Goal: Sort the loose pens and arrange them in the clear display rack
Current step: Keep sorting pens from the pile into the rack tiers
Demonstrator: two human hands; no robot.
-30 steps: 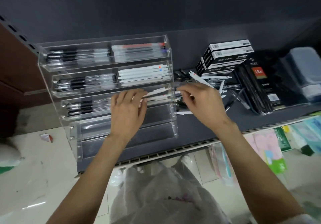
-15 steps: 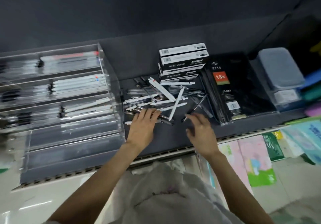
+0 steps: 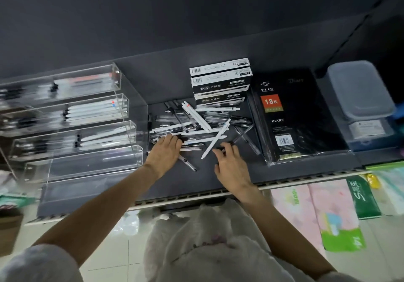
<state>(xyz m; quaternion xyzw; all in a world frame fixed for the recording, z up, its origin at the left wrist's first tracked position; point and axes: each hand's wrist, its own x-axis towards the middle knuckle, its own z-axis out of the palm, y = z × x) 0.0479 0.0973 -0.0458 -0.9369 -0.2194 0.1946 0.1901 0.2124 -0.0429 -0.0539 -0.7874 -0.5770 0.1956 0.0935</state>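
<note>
Left hand (image 3: pixel 164 153): fingers flat, together, on the pens (image 3: pixel 196 124), centre frame.
Right hand (image 3: pixel 231 166): fingers curled; grip unclear.
Rack (image 3: pixel 91 148): left.

A dark grey shelf (image 3: pixel 218 179) stands against a dark wall (image 3: pixel 175 15); pale glossy floor tiles (image 3: pixel 113 257) lie below.
</note>
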